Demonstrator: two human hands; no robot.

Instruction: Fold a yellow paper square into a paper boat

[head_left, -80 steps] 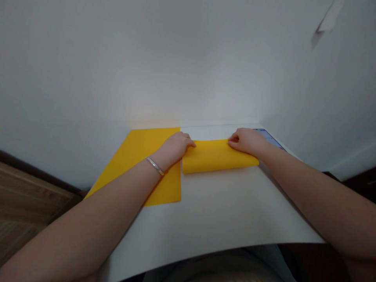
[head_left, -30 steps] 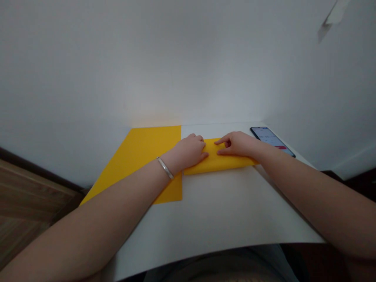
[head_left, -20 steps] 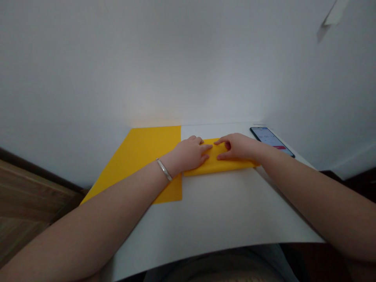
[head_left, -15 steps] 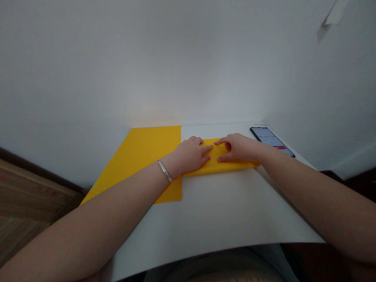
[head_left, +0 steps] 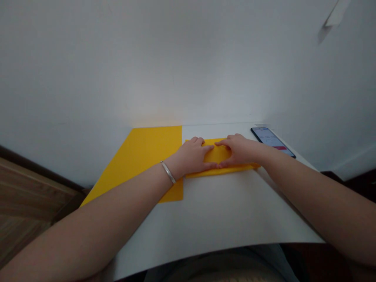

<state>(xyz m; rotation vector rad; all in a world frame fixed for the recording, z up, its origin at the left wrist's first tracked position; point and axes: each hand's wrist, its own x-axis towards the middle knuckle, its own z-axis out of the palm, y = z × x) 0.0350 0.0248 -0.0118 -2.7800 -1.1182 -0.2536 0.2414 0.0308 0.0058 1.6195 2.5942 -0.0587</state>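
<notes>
A folded yellow paper point(head_left: 217, 154) lies on the white table point(head_left: 211, 211) near its far edge. My left hand point(head_left: 192, 154), with a silver bracelet on the wrist, lies flat on the paper's left half, fingers stretched out. My right hand point(head_left: 239, 149) presses flat on the right half, its fingers and thumb spread. The fingertips of both hands nearly meet over the middle of the paper. Neither hand grips anything.
A flat yellow sheet point(head_left: 141, 156) lies on the left of the table, under my left wrist. A phone point(head_left: 272, 141) with a lit screen rests at the far right corner. A white wall stands just behind the table. Wooden floor shows at left.
The rolled-over paper has been pressed flatter. Both hands moved from its ends toward the middle, and my thumbs have slid down to its near edge.
</notes>
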